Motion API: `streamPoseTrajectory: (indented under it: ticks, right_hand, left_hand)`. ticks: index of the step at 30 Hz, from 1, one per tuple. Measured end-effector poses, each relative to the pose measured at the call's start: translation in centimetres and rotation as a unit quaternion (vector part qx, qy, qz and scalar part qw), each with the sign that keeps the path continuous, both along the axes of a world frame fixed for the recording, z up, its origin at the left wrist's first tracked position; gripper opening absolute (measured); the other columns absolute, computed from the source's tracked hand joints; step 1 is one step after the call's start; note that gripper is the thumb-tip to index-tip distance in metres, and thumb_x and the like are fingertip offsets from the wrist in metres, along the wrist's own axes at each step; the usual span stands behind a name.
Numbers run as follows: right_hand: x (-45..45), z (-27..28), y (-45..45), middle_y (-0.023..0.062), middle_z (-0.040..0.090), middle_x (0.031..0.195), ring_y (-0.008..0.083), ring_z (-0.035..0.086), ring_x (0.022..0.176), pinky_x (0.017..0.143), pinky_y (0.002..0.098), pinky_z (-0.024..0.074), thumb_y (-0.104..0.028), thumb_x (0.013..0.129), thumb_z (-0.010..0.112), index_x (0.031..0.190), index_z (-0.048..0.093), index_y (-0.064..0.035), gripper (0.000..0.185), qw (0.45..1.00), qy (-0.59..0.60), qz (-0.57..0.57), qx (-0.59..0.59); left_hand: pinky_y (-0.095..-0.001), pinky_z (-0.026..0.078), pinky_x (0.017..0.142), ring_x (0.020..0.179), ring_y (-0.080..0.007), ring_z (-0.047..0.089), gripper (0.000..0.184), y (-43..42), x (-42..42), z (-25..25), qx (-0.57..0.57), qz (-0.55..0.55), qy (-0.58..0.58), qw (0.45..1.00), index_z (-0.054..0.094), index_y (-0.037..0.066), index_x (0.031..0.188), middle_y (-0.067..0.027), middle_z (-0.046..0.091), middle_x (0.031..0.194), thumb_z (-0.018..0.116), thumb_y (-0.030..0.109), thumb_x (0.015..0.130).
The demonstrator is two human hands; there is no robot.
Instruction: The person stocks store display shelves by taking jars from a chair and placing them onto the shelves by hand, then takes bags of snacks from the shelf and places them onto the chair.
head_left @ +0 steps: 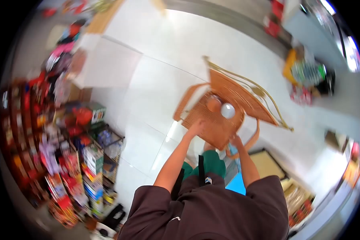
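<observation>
An orange-brown woven chair (216, 124) with armrests and a gold-coloured frame along its back stands on the floor in front of me. On its seat lie a white round object (228, 111) and, beside it, a brownish round one (214, 104). My left hand (199, 126) is over the seat's left front part; its fingers are blurred. At the seat's right front edge, by the right armrest, is my right hand (236, 141), its fingers too blurred to make out. A light blue item (232, 150) hangs just below it.
Shelves crowded with packaged goods (94, 160) stand at the left. A large plastic bottle (308, 74) and a yellow box (290, 66) are at the upper right. An open carton (298, 196) sits at the lower right, near a framed board (266, 162).
</observation>
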State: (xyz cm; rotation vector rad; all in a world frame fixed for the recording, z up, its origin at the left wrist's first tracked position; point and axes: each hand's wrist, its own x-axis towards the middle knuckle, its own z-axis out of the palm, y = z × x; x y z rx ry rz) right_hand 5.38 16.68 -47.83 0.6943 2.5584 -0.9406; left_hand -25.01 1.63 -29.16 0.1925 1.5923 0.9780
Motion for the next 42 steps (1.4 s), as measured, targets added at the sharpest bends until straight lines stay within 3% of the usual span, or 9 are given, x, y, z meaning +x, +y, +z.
streamPoseTrajectory:
  ticks: [1, 3, 13, 26, 29, 31, 33, 38, 42]
  right_hand:
    - [-1.7, 9.2, 0.7, 0.0175, 0.064, 0.095, 0.0320, 0.062, 0.087, 0.071, 0.0410, 0.0515, -0.030, 0.075, 0.066, 0.105, 0.061, -0.0083, 0.037, 0.962, -0.090, -0.224, -0.128]
    - [1.4, 5.6, 1.8, 0.0172, 0.065, 0.083, 0.0264, 0.063, 0.062, 0.056, 0.0380, 0.0527, -0.033, 0.071, 0.072, 0.112, 0.058, -0.0068, 0.050, 0.964, -0.150, -0.149, -0.164]
    - [-14.8, 19.0, -9.6, 0.0083, 0.062, 0.071, 0.0183, 0.061, 0.059, 0.046, 0.0309, 0.0483, -0.012, 0.077, 0.054, 0.090, 0.062, -0.0021, 0.018, 0.975, -0.121, -0.042, -0.180]
    - [-22.0, 26.0, -53.7, 0.0100, 0.065, 0.088, 0.0186, 0.063, 0.066, 0.053, 0.0313, 0.0503, -0.021, 0.084, 0.057, 0.112, 0.054, -0.0086, 0.030, 0.819, -0.175, 0.521, -0.162]
    - [-22.0, 25.5, -58.4, 0.0097, 0.065, 0.085, 0.0189, 0.063, 0.066, 0.052, 0.0314, 0.0503, -0.021, 0.084, 0.057, 0.110, 0.054, -0.0077, 0.030, 0.798, -0.189, 0.546, -0.172]
    - [-21.7, 23.4, -59.6, 0.0098, 0.064, 0.082, 0.0195, 0.063, 0.063, 0.049, 0.0320, 0.0500, -0.022, 0.083, 0.056, 0.108, 0.054, -0.0066, 0.029, 0.786, -0.209, 0.565, -0.137]
    - [-22.4, 21.0, -59.5, 0.0108, 0.063, 0.079, 0.0207, 0.062, 0.057, 0.045, 0.0337, 0.0496, -0.021, 0.084, 0.053, 0.103, 0.055, -0.0054, 0.025, 0.744, -0.258, 0.610, -0.089]
    - [-24.8, 17.1, -58.5, 0.0144, 0.064, 0.091, 0.0246, 0.061, 0.068, 0.051, 0.0337, 0.0495, -0.024, 0.088, 0.053, 0.112, 0.056, -0.0036, 0.031, 0.706, -0.485, 0.506, 0.097]
    - [-26.5, 24.0, -64.1, 0.0153, 0.064, 0.093, 0.0295, 0.062, 0.073, 0.056, 0.0397, 0.0516, -0.026, 0.086, 0.055, 0.111, 0.055, 0.0000, 0.035, 0.563, -0.290, 0.774, 0.003]
  left_hand:
    - [-0.0344, 0.050, 0.078, 0.089, -0.0250, 0.063, 0.037, -1.6, -0.5, 2.5, -0.018, -0.029, 0.123, 0.992, 0.053, 0.003, 0.114, -0.0167, 0.063, 0.101, 0.049, 0.029, 0.089]
    - [-0.0349, 0.050, 0.077, 0.088, -0.0249, 0.064, 0.038, -5.2, -1.3, 6.2, -0.053, -0.005, 0.267, 0.962, 0.054, 0.003, 0.114, -0.0173, 0.064, 0.100, 0.050, 0.030, 0.088]
    - [-0.0301, 0.049, 0.068, 0.075, -0.0177, 0.061, 0.036, -36.3, 10.8, 5.3, -0.039, 0.541, 0.174, 0.822, 0.058, 0.004, 0.106, -0.0091, 0.064, 0.092, 0.051, 0.034, 0.088]
    - [-0.0331, 0.044, 0.055, 0.066, -0.0183, 0.056, 0.033, -48.5, 53.3, 4.5, -0.082, 0.986, -0.041, 0.138, 0.049, 0.006, 0.112, -0.0101, 0.062, 0.091, 0.047, 0.028, 0.087]
    - [-0.0431, 0.048, 0.061, 0.073, -0.0248, 0.059, 0.036, -43.3, 57.8, -4.5, -0.015, 0.993, -0.073, 0.088, 0.050, -0.002, 0.108, -0.0159, 0.060, 0.094, 0.046, 0.028, 0.089]
    - [-0.0456, 0.049, 0.061, 0.079, -0.0275, 0.062, 0.040, -40.7, 57.9, -0.2, -0.102, 0.924, -0.209, 0.304, 0.052, -0.002, 0.109, -0.0196, 0.060, 0.090, 0.047, 0.032, 0.089]
    - [-0.0473, 0.050, 0.063, 0.086, -0.0328, 0.064, 0.046, -37.3, 58.1, -2.9, -0.223, 0.891, -0.177, 0.353, 0.057, -0.005, 0.106, -0.0232, 0.062, 0.090, 0.049, 0.036, 0.086]
    - [-0.0432, 0.048, 0.081, 0.101, -0.0378, 0.059, 0.047, -39.3, 58.8, 1.7, -0.184, 0.916, -0.161, 0.318, 0.062, -0.007, 0.098, -0.0239, 0.063, 0.102, 0.053, 0.035, 0.079]
    - [-0.0412, 0.045, 0.086, 0.100, -0.0373, 0.059, 0.043, -47.4, 59.9, 0.6, -0.253, 0.926, -0.202, 0.196, 0.063, -0.006, 0.097, -0.0246, 0.063, 0.101, 0.055, 0.031, 0.077]
